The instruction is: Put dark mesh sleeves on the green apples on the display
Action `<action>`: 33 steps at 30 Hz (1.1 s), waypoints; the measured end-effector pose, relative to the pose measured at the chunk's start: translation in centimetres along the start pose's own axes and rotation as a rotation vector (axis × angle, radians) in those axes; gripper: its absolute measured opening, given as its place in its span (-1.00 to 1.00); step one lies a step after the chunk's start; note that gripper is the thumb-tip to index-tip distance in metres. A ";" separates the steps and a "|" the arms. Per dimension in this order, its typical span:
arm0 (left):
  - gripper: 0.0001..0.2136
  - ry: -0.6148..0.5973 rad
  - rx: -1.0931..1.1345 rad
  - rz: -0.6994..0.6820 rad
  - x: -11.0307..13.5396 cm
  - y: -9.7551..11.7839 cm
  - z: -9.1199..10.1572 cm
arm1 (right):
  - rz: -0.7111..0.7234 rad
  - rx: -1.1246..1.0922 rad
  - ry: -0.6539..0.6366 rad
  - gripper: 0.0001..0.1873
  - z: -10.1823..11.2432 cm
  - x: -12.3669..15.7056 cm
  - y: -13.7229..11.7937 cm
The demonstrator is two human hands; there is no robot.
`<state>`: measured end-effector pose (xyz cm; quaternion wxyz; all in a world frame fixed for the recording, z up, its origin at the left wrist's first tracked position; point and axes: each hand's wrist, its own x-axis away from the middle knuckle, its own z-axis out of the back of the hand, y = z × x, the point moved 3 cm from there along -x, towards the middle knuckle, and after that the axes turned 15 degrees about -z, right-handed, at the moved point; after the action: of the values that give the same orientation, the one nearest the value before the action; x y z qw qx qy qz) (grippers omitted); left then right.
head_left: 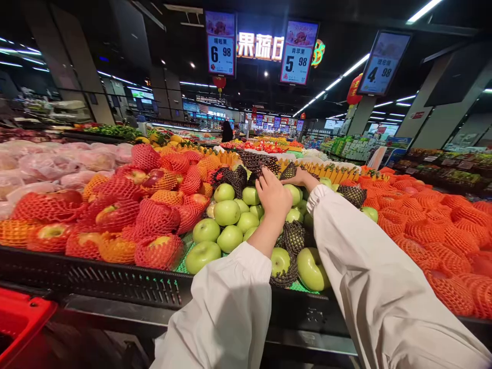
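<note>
Both my arms, in white sleeves, reach over a pile of green apples (pixel 226 212) in a black display crate (pixel 126 284). My left hand (pixel 273 196) is curled, its fingers down among the apples near the pile's back; what they grip is hidden. My right hand (pixel 301 178) lies further back, fingers closed on a black foam net (pixel 288 171) at the far edge of the pile. Some green apples sit in black nets (pixel 294 237).
Red apples in red and orange foam nets (pixel 115 215) fill the left bin; orange-netted fruit (pixel 434 230) fills the right. A red basket corner (pixel 19 318) sits at bottom left. Price signs (pixel 220 43) hang overhead. A person (pixel 226 131) stands far back.
</note>
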<state>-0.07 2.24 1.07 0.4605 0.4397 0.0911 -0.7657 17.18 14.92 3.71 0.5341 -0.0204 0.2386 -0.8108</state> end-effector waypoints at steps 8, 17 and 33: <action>-0.33 -0.196 -0.009 -0.132 0.1 -0.1 -1.6 | -0.017 -0.084 -0.055 0.47 3.9 4.6 1.6; -0.33 -0.284 -0.040 -0.396 0.7 0.1 -2.9 | 0.091 -0.368 0.169 -0.01 6.2 8.3 2.8; -0.31 -0.241 0.057 -0.427 0.2 0.4 -3.3 | 0.209 -0.308 0.235 -0.71 7.2 14.9 5.7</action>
<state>2.12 3.65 -0.93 0.2830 0.3290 0.1046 -0.8949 17.69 -2.57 4.43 0.5741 0.0178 0.4212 -0.7019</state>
